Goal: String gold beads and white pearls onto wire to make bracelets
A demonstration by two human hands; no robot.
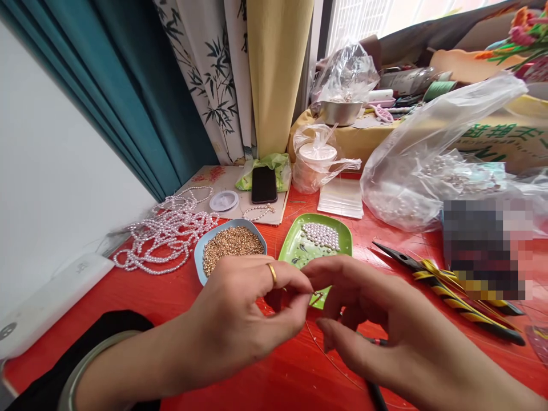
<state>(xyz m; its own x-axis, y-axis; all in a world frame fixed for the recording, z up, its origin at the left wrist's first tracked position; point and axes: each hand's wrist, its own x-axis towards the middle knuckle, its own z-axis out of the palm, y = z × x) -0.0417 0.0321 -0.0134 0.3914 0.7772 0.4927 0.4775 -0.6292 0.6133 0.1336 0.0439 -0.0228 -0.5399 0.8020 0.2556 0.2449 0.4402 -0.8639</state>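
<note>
My left hand (pixel 244 319), with a gold ring on one finger, and my right hand (pixel 377 325) meet above the red table, fingertips pinched together on a tiny bead piece on thin wire (pixel 317 297). The wire trails down toward me. Just behind the hands stands a blue dish of small gold beads (pixel 231 242) and a green dish holding white pearls (pixel 319 235). A dark tool handle (pixel 377 394) lies under my right hand.
Strings of pearls (pixel 165 231) lie heaped at the left. Yellow-black pliers (pixel 454 291) rest at the right. A phone (pixel 264 184), a thread spool (pixel 224 200), plastic bags of beads (pixel 428 165) and a steel bowl (pixel 340 111) sit further back.
</note>
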